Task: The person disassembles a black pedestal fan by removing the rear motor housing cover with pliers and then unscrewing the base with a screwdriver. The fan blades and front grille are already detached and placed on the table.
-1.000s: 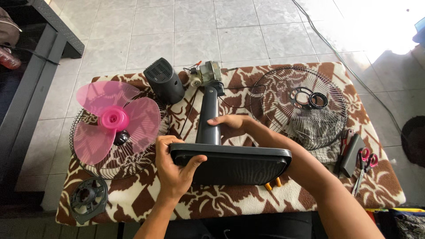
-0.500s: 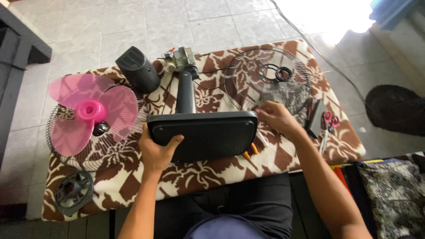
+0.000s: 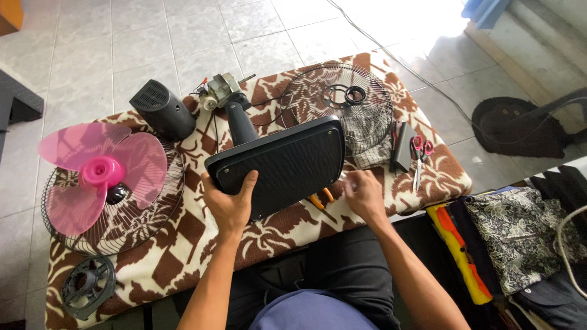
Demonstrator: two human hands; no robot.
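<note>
**One-handed hold on a tipped fan base**

Nearest the person, the left hand (image 3: 229, 205) grips the lower-left edge of the black fan base (image 3: 281, 165), fingers wrapped over the rim, the base tilted up on the brown patterned cloth (image 3: 183, 244). The right hand (image 3: 365, 194) rests just beside the base's right corner, near an orange-handled tool (image 3: 321, 200); whether it pinches anything I cannot tell. The risk I see: the base and its neck (image 3: 239, 125) are top-heavy toward the bare motor (image 3: 219, 91), so a slack grip could let it roll and pull the loose wires. Farther out, the pink blade (image 3: 101, 174) lies on a wire grille (image 3: 156, 211), and another grille (image 3: 367, 116) holds small rings that a swing could scatter. Red scissors (image 3: 420, 150) lie near the table's edge.
</note>
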